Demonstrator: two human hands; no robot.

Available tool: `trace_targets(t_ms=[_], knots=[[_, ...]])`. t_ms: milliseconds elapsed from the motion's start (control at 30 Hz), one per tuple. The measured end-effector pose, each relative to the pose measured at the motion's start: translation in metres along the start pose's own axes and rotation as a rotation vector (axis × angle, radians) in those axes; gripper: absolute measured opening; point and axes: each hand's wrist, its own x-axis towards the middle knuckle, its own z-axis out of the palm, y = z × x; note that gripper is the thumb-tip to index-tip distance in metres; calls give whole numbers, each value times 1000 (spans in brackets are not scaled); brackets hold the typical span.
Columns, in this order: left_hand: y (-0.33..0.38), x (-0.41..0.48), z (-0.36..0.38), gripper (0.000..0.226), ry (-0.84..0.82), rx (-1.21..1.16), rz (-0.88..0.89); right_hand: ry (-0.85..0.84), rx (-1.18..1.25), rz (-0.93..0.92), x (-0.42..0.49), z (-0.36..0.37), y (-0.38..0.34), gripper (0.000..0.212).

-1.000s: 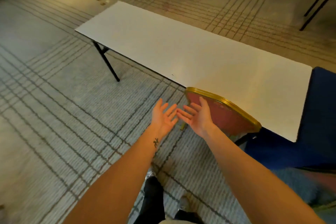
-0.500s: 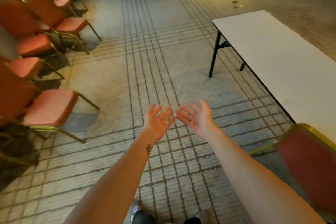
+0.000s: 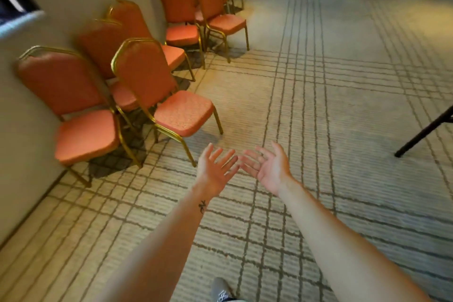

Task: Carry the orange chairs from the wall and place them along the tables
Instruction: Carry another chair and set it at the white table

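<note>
Open carpet [image 3: 331, 86] stretches right of the front chair [image 3: 182, 113]. The left hand [image 3: 214, 171] and right hand [image 3: 269, 169] hang over it, fingers spread and empty, just short of that chair's near leg. Nothing stands before the chair's seat on this side. To its left a second chair [image 3: 83, 135] stands just beside it against the wall [image 3: 19, 179]. Behind it more chairs [image 3: 181, 34] crowd close, their frames overlapping. Well to its right a table leg [image 3: 426, 132] slants to the floor.
</note>
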Motion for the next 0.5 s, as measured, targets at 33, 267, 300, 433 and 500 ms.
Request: trace_targets(t_ms=[33,267,300,433,500], knots=[[19,1,-16,59,12,-22,21,-22,-20,15,9,20,8,62],[115,17,-108,55,85,-153,110,-161,-164,101,63,130,51,62],[120,21,-116,55,94,-170,116,-164,-179,104,70,139,55,62],[146,44,-139,54,122,-221,117,-200,-259,149,107,175,71,61],[161,57,-146,54,143,-264,121,-209,-294,168,133,193,76,62]])
